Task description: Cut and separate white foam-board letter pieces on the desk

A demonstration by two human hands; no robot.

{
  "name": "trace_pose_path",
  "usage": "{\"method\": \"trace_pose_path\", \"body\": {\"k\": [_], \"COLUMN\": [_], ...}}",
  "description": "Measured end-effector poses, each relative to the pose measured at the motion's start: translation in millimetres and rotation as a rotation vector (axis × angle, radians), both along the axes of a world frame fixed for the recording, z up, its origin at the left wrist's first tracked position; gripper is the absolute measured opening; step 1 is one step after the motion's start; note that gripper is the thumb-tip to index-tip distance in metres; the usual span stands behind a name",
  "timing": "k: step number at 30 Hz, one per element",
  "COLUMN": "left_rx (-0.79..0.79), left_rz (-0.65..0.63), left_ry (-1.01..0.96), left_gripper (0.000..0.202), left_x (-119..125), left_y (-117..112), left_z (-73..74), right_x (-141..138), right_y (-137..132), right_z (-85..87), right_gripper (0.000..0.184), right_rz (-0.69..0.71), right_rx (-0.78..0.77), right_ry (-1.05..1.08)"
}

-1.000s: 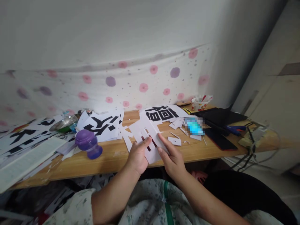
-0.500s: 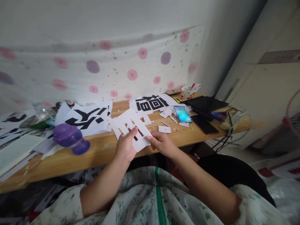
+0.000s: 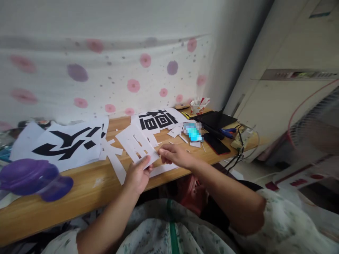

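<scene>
Head view is showing the left hand [image 3: 137,174] gripping a white paper cut-out [image 3: 134,143] just above the wooden worktop [image 3: 87,183], the right hand [image 3: 173,155] pinching its edge. Thin strips could be tearing if both hands are pulling apart. Printed sheets [image 3: 69,141] and a purple cup [image 3: 31,178] are lying around; a spotted cloth [image 3: 132,84] is hanging behind

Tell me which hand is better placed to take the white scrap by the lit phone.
Right, probably. The right hand lies nearer the white scrap by the lit phone, while the left hand grips the paper cutout and sits farther away.
</scene>
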State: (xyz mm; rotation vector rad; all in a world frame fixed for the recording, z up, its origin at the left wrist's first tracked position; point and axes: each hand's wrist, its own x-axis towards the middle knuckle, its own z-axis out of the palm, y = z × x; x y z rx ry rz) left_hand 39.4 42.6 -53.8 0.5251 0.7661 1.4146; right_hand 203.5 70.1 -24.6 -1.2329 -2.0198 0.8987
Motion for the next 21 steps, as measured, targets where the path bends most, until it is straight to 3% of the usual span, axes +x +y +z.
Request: {"method": "trace_pose_path", "body": {"k": [1, 2, 6, 11, 16, 21], "left_rx": [-0.007, -0.015, -0.065, -0.156, -0.186, -0.101], "left_rz": [0.002, 0.002, -0.009, 0.016, 0.025, 0.073], "left_ry": [-0.005, -0.01, -0.028, 0.008, 0.006, -0.059], "left_gripper": [0.035, 0.035, 0.034, 0.036, 0.034, 0.039], "left_x": [-1, -2, -4, -7, -6, -2], "left_y": [3, 6, 16, 28, 36, 36], "left_z": [-0.5, -0.9, -2.6, -1.2, 4.2, 8.5], "right_x": [16, 33, 90, 136, 186, 206], "right_y": [10, 21, 57, 82, 104, 115], "right_z": [3.7, 6.0, 2.4, -4.0, -7.1, -19.1], "right_gripper": [0.031, 0.027, 0.019, 0.019, 0.028, 0.009], "right_rz": [-0.084, -0.169, -0.393, -0.591, -0.912, -0.952], "right_rx": [0.055, 0.074, 0.099, 0.094, 0.027, 0.044], "right_ry": [-0.217, -0.301, -0.52, -0.694, -0.754, -0.569]}}
